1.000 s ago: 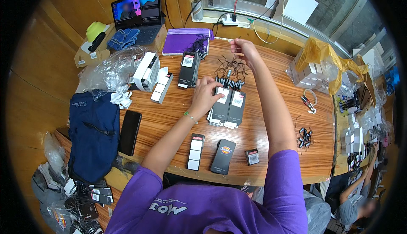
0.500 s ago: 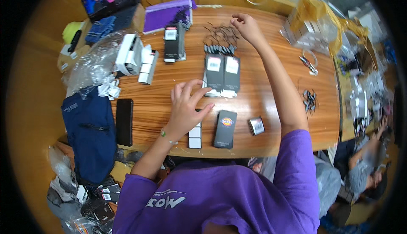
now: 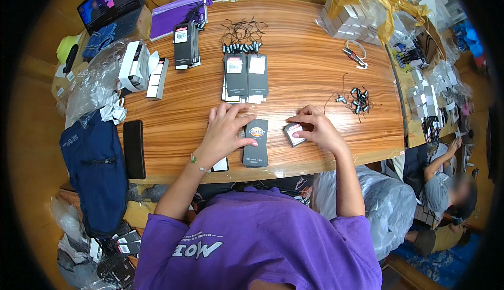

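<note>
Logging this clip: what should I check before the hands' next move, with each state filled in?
1. Right hand at the small dark stack: ok.
2. Right hand's grip firm: cannot tell.
3. White-label strip uncovered: not ok, the left hand hides most of it.
4. Left hand touching the emblem tag: cannot tell, though it overlaps it in view.
5. Two tag stacks side by side: ok.
6. Loose cords tidy: not ok, ends stray.

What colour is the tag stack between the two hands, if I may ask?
The tag stack is dark grey, clearest in the head view.
</note>
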`<action>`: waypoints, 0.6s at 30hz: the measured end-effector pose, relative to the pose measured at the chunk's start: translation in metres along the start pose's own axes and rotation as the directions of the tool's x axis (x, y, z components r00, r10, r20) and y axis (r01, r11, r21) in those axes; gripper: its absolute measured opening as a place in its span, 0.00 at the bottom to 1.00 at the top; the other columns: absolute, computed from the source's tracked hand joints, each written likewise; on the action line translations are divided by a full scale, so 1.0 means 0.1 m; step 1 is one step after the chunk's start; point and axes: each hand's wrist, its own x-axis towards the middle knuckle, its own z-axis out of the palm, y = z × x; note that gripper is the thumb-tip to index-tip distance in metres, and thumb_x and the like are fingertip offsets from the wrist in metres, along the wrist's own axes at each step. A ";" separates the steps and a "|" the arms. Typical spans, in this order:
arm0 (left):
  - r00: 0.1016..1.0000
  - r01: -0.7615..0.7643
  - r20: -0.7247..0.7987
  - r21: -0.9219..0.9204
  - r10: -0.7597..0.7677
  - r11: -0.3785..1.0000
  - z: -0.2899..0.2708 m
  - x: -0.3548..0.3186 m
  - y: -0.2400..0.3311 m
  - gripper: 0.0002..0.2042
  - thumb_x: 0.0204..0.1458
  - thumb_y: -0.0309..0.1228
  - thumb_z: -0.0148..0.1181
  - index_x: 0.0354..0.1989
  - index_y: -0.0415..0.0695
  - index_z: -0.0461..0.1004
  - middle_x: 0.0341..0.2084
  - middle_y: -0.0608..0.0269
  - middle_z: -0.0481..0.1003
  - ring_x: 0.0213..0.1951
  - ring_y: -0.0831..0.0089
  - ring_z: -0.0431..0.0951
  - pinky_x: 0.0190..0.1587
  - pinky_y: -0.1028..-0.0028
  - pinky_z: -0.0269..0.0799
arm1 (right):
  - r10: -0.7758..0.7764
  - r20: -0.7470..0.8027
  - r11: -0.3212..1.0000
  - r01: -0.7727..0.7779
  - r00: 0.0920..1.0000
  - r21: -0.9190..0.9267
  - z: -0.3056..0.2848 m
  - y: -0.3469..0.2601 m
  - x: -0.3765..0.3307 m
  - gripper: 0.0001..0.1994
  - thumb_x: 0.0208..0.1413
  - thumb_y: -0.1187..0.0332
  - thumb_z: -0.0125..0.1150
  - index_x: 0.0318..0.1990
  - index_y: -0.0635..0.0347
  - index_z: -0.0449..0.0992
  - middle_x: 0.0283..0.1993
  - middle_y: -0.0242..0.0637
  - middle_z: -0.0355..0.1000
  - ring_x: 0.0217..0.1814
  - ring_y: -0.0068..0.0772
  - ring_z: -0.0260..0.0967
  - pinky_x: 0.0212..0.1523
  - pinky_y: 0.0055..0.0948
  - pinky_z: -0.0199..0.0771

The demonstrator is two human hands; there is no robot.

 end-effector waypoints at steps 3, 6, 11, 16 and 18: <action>0.999 0.023 -0.042 -0.013 -0.024 1.000 -0.05 0.00 0.07 0.30 0.28 0.47 0.68 0.43 0.46 0.73 0.48 0.64 0.64 0.51 0.63 0.58 0.53 0.61 0.51 | 0.005 -0.102 1.000 -0.004 0.995 0.014 0.02 0.03 -0.04 0.16 0.35 0.73 0.67 0.38 0.55 0.78 0.33 0.35 0.64 0.41 0.34 0.63 0.42 0.29 0.65; 0.996 0.057 -0.071 -0.072 -0.062 0.996 -0.08 -0.03 0.13 0.27 0.30 0.41 0.69 0.42 0.45 0.72 0.48 0.63 0.65 0.50 0.64 0.61 0.52 0.64 0.55 | 0.113 -0.123 0.974 -0.085 0.986 0.211 0.05 0.03 -0.01 0.11 0.40 0.73 0.65 0.35 0.59 0.78 0.29 0.32 0.67 0.33 0.27 0.64 0.34 0.25 0.66; 0.913 0.385 0.303 -0.861 -0.272 0.332 0.00 -0.10 0.12 0.17 0.44 0.25 0.61 0.44 0.39 0.67 0.40 0.61 0.71 0.37 0.76 0.72 0.41 0.79 0.68 | 0.215 -0.137 0.851 -0.117 0.967 0.511 0.08 0.11 -0.07 0.06 0.48 0.74 0.60 0.34 0.65 0.77 0.25 0.31 0.74 0.24 0.15 0.64 0.26 0.17 0.65; 0.903 0.376 0.278 -0.880 -0.329 0.289 -0.08 -0.15 0.25 0.16 0.47 0.16 0.55 0.47 0.36 0.65 0.34 0.61 0.75 0.40 0.77 0.74 0.42 0.81 0.71 | 0.159 -0.150 0.723 -0.011 0.976 0.691 0.20 -0.45 -0.16 0.10 0.47 0.73 0.61 0.39 0.64 0.75 0.24 0.28 0.71 0.24 0.14 0.64 0.26 0.17 0.65; 0.920 0.317 0.240 -0.920 -0.308 0.230 -0.07 -0.12 0.37 0.17 0.47 0.17 0.55 0.48 0.36 0.65 0.35 0.59 0.75 0.40 0.77 0.75 0.42 0.81 0.71 | 0.104 -0.261 0.859 0.046 0.960 0.511 0.32 -0.65 -0.15 0.13 0.46 0.73 0.63 0.41 0.62 0.73 0.20 0.27 0.67 0.22 0.14 0.62 0.25 0.18 0.63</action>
